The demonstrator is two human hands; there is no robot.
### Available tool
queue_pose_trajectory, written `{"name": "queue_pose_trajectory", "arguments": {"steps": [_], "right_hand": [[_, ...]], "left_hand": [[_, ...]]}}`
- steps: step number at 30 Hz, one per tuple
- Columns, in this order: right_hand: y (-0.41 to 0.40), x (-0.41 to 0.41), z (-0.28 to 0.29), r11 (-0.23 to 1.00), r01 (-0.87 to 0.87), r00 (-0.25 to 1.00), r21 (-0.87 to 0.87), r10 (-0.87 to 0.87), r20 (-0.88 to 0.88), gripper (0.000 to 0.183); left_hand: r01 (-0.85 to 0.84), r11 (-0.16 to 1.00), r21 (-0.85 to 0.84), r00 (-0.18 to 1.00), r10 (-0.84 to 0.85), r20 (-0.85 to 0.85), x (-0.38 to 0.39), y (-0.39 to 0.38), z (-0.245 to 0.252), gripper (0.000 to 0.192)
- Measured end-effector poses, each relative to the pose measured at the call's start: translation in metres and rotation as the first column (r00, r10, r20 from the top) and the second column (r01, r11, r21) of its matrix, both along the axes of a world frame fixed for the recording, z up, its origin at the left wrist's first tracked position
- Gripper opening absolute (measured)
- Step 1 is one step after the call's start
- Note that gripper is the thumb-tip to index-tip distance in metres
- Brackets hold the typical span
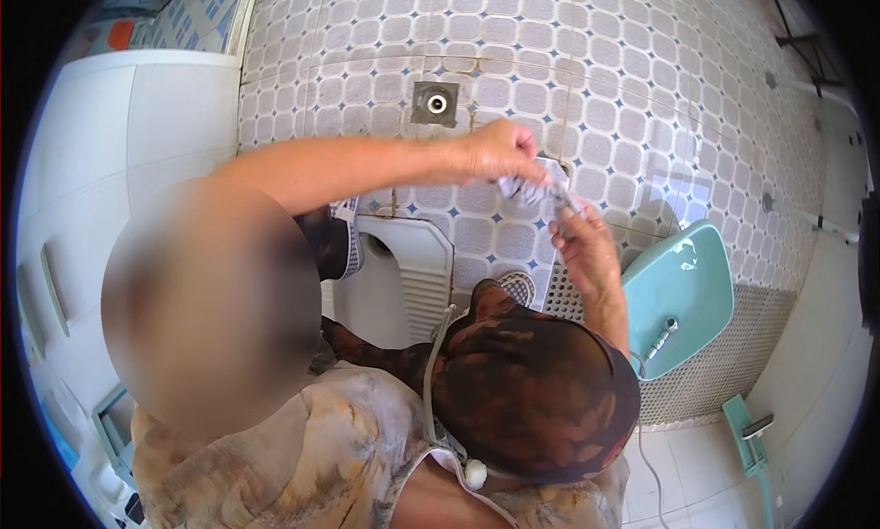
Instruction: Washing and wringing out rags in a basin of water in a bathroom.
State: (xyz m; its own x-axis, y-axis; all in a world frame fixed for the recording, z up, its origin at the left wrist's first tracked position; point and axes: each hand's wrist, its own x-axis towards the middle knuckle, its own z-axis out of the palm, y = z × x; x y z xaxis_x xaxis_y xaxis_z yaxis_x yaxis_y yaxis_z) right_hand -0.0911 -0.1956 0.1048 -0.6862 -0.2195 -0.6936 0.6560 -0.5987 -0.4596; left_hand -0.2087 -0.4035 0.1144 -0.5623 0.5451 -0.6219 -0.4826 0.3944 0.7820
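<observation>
A crumpled grey cloth (524,191) is stretched between my two hands, above the tiled floor and beyond my knees. My left hand (505,154) reaches across from the left and grips the bunched part of it. Lower and to the right, my right hand (586,243) has its fingers closed around the narrower, twisted end. Motion blurs the cloth and some fingertips. To the right of my right forearm stands a turquoise plastic basin (708,281). Inside it lies a chrome shower head (664,338) on a hose.
Beneath me is a white squat toilet (412,254) with a ribbed footrest. A floor drain (436,104) sits in the patterned tiles beyond my left forearm. Perforated matting (687,391) lies under the basin. A turquoise long-handled cleaning tool (746,433) leans at the lower right, and a hose (650,460) trails nearby.
</observation>
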Motion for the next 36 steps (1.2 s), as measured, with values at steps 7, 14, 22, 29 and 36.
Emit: {"name": "queue_pose_trajectory", "arguments": {"steps": [7,14,22,29,36], "right_hand": [[-0.019,-0.135,0.052,0.959,-0.101,0.972,0.267,0.152,-0.179,0.024],[-0.072,-0.238,0.119,0.857,-0.195,0.812,0.477,0.413,-0.411,0.033],[-0.169,-0.266,0.097,0.741,-0.592,0.682,0.318,0.67,-0.293,0.045],[-0.228,-0.247,-0.004,0.832,-0.553,0.805,0.039,0.546,-0.23,0.033],[-0.232,-0.244,-0.048,0.87,-0.492,0.869,0.017,0.493,-0.054,0.052]], "left_hand": [[-0.111,0.994,0.008,0.993,0.11,0.038,-0.105,-0.022,0.063,0.042],[-0.109,0.967,-0.229,0.991,0.088,-0.101,-0.166,-0.114,0.142,0.03],[-0.481,0.874,0.073,0.856,0.486,-0.174,-0.157,-0.161,0.073,0.04],[-0.719,0.574,0.391,0.669,0.724,0.168,-0.076,-0.177,-0.021,0.033],[-0.715,0.689,0.121,0.641,0.714,-0.281,0.009,-0.263,-0.046,0.035]]}}
